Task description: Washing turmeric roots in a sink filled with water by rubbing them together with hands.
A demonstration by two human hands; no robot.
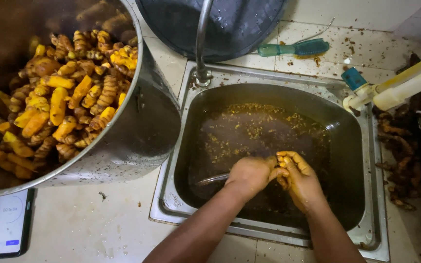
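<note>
I see both hands meeting over the sink (366, 146): left hand (250, 175) closed on a knife (213, 179), right hand (299, 179) gripping a small root. Left of the sink, the pot (147, 131) brims with peeled turmeric (59, 102); unpeeled roots (398, 146) wait right of it.

- This is a kitchen, seen at its washing-up corner, and a steel sink (366, 229) is the main sign of it.
- The sink is set into a pale tiled table (98, 229), and its basin holds brown water with floating scraps.
- A curved metal tap (201, 44) rises from the sink's back rim.
- To the left of the sink stands a big steel pot (142, 131) heaped with yellow-orange roots (64, 102).
- Behind the sink lie a dark round lid (230, 24) and a green brush (293, 48).
- More brown roots (398, 146) are piled to the right of the sink.
- A phone (9, 223) lies far left of the sink, near the table's front edge.
</note>
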